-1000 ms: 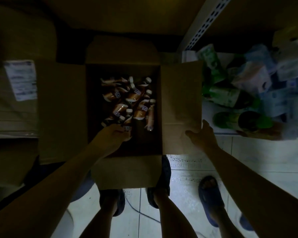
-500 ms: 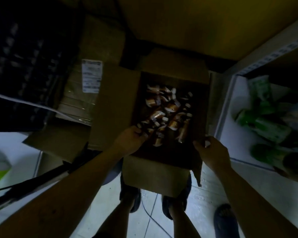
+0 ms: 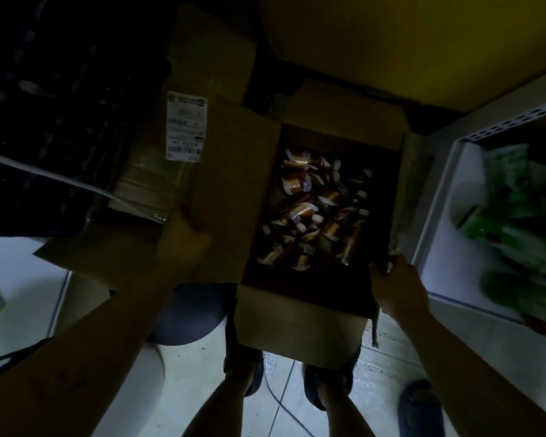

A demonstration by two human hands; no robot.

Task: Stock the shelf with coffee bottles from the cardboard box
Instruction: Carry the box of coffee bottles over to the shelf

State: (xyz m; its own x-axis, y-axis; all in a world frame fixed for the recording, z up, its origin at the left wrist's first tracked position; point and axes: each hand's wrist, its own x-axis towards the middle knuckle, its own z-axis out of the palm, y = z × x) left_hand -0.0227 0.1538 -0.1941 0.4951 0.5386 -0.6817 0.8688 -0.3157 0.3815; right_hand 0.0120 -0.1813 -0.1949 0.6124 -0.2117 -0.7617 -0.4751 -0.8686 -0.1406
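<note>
Clutter is crowding this dim corner pretty hard. Another taped carton with a white shipping label (image 3: pixel 186 126) is sitting just left of the cardboard box (image 3: pixel 300 326), and a dark crate-looking thing (image 3: pixel 60 99) is looming further left, too murky to make out properly. On the right, the shelf (image 3: pixel 438 216), white metal with a perforated upright, is holding blurry green packets (image 3: pixel 511 197). A thin cable (image 3: pixel 284 408) is snaking across the pale tiled floor between the person's sandalled feet.

Inside the box, the coffee bottles (image 3: pixel 316 212) are lying in a jumbled heap, coppery brown with white caps, shiny against the matte cardboard. The left hand (image 3: pixel 183 244) is pressing on the open left flap, blurred, so how its fingers are set I can't tell. The right hand (image 3: pixel 397 288) is curling its fingers over the box's right edge, gripping it.
</note>
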